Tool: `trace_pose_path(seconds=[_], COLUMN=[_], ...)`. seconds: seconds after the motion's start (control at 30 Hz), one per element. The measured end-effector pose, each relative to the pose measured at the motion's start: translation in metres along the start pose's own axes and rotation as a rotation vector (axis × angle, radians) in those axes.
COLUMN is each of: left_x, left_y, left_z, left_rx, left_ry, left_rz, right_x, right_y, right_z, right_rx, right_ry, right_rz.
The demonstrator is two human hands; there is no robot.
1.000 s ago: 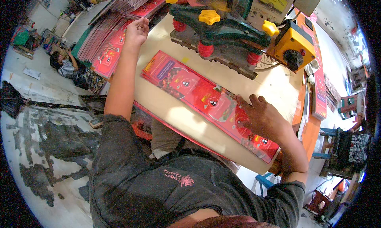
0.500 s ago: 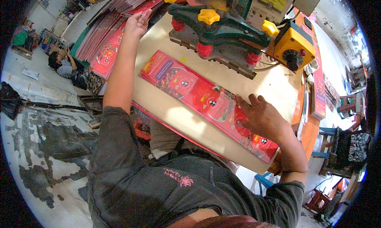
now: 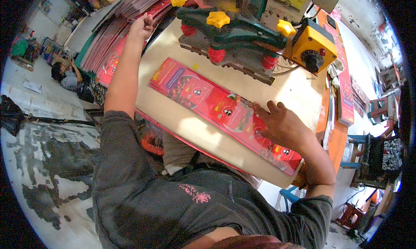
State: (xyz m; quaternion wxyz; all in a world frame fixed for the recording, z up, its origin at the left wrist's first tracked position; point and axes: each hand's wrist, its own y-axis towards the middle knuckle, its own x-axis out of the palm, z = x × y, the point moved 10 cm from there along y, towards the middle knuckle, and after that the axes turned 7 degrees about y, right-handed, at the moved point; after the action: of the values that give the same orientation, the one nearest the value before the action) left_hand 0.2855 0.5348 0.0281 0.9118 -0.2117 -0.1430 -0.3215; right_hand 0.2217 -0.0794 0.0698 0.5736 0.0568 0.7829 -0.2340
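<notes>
A long red printed packaging strip, with a clear film-like surface (image 3: 208, 106), lies slantwise on the cream work board (image 3: 173, 119). My right hand (image 3: 281, 124) rests on its right half, with fingers apart and slightly bent, pressing no grip around it. My left arm reaches far forward to the left. There my left hand (image 3: 142, 27) is closed, its fingers curled beside a tall fanned stack of red printed sheets (image 3: 117, 30). What those fingers hold, if anything, is too small to make out.
Just beyond the strip stands a dark green press head (image 3: 234, 30) with yellow star knobs and red pads. A yellow control box (image 3: 313, 47) with a black dial adjoins it. More red strips (image 3: 345, 97) lie on the orange table edge. A person (image 3: 69, 78) sits at the far left.
My left hand has gone from outstretched fingers to curled ones, at the same stack. My right hand stays on the strip. The whole view has shifted slightly.
</notes>
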Motion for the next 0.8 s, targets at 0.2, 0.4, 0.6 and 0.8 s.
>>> trace_pose_path(seconds=[0.2,0.4,0.6,0.8], left_x=[0.010,-0.007,0.029,0.016], left_y=[-0.003,0.004,-0.017,-0.008], left_z=[-0.009,0.006,0.001,0.002], left_rx=[0.071,0.175,0.150,0.008], left_ry=[0.139,0.103,0.204,0.146], left_rz=[0.059,-0.013,-0.020,-0.087], right_x=[0.001,-0.001,0.001,-0.003], right_y=[0.000,0.000,0.002,0.003], right_z=[0.003,-0.003,0.004,0.000], right_rx=[-0.016,-0.096,0.039,0.013], right_ry=[-0.024,-0.061,-0.019,-0.001], right_rz=[0.033,0.082,-0.036,-0.007])
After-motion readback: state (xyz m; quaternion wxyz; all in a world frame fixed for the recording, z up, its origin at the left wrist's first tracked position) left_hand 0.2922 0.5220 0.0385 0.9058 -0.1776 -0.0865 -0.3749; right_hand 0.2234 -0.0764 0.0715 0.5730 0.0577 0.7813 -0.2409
